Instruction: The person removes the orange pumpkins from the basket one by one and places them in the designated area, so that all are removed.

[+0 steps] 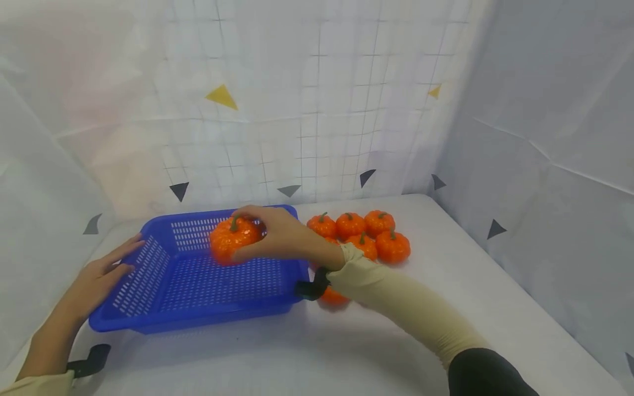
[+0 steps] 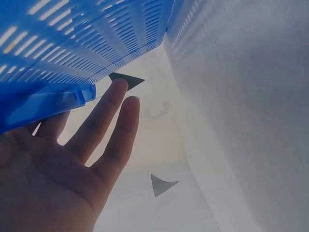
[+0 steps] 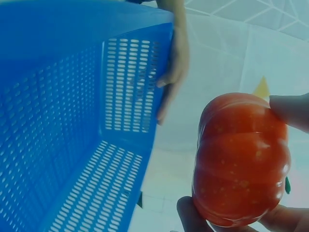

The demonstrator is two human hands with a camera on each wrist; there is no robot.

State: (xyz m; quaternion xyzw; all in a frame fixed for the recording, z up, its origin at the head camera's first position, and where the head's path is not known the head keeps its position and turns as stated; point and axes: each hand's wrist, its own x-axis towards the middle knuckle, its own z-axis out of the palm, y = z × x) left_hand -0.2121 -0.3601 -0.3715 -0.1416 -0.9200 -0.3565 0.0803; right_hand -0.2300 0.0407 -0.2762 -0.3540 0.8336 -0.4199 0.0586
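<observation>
In the head view my right hand (image 1: 284, 235) holds a small orange pumpkin (image 1: 230, 242) with a green stem over a blue plastic basket (image 1: 198, 316). The right wrist view has the ribbed pumpkin (image 3: 241, 159) between thumb and fingertips, beside and above the basket's slotted wall (image 3: 130, 87). My left hand (image 1: 96, 280) rests at the basket's left rim. From the left wrist, two fingers of that hand (image 2: 63, 179) show extended and spread under the rim (image 2: 48, 104), others partly hidden behind it. No pumpkin lies on the visible basket floor.
Several more orange pumpkins (image 1: 379, 222) are grouped on the white table (image 1: 446, 308) right of the basket, some partly hidden by my right forearm. White sheeting (image 1: 317, 99) with grid lines and triangular patches stands behind the table and at both sides.
</observation>
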